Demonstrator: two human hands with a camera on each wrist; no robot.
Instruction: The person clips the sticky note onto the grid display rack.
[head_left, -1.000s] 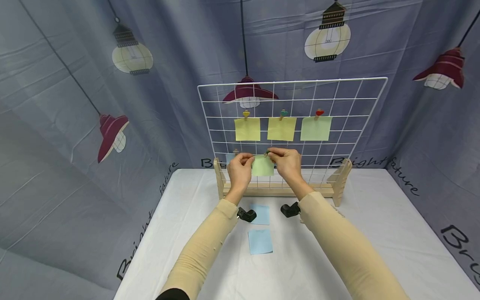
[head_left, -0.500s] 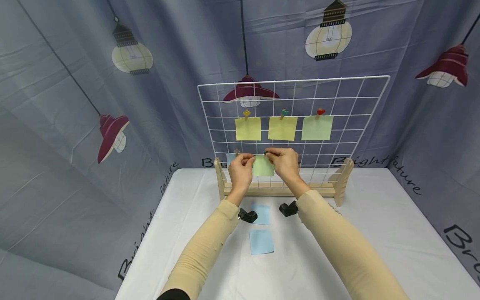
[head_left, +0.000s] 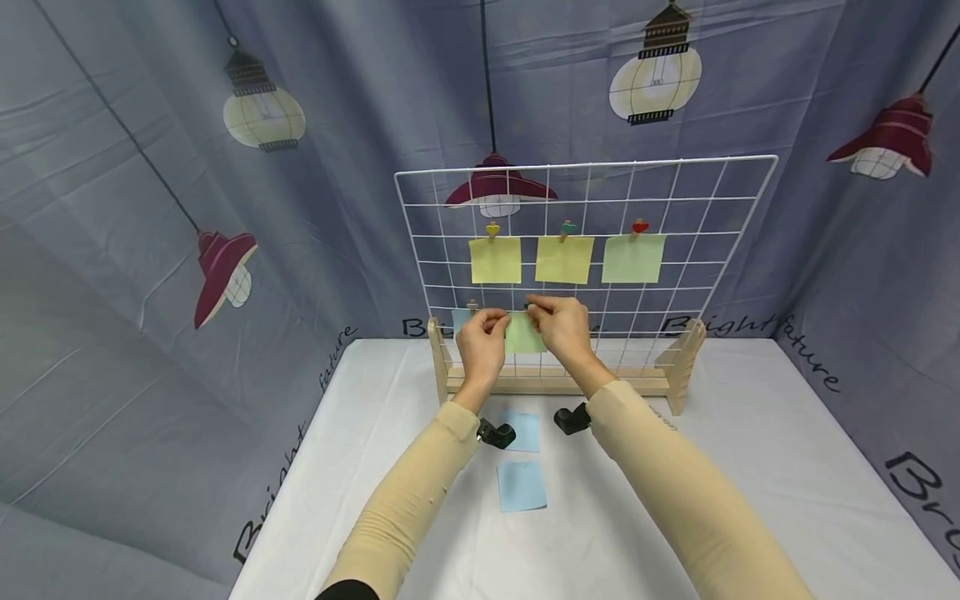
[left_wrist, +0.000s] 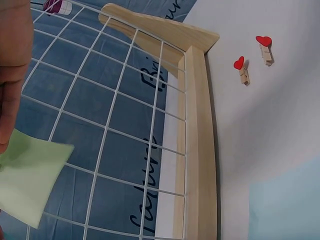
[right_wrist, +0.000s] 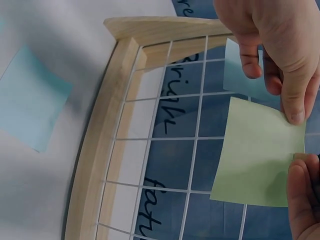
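Note:
Against the white wire grid (head_left: 645, 300) lies a light green sticky note (head_left: 527, 335), its edge curling slightly in the left wrist view. My left hand (head_left: 482, 346) pinches its upper left corner between thumb and fingers. At the top edge, my right hand (head_left: 566, 329) pinches a small wooden clothespin (right_wrist: 300, 156) with a dark top. The fingers cover most of that clothespin, so how far it grips the note and wire cannot be told. Partly behind my left hand, a blue sticky note (right_wrist: 240, 67) hangs from another clothespin (head_left: 472, 306).
Above hang two yellow notes (head_left: 496, 261) (head_left: 564, 260) and a green note (head_left: 633, 258), each on a clothespin. Two blue notes (head_left: 522, 486) (head_left: 523, 432) lie on the white table (head_left: 600, 533). Red-heart clothespins (left_wrist: 242, 70) lie near the wooden stand (left_wrist: 200, 150).
My right hand has shifted slightly left along the green note's top edge with the clothespin. My left hand stays at the note's corner.

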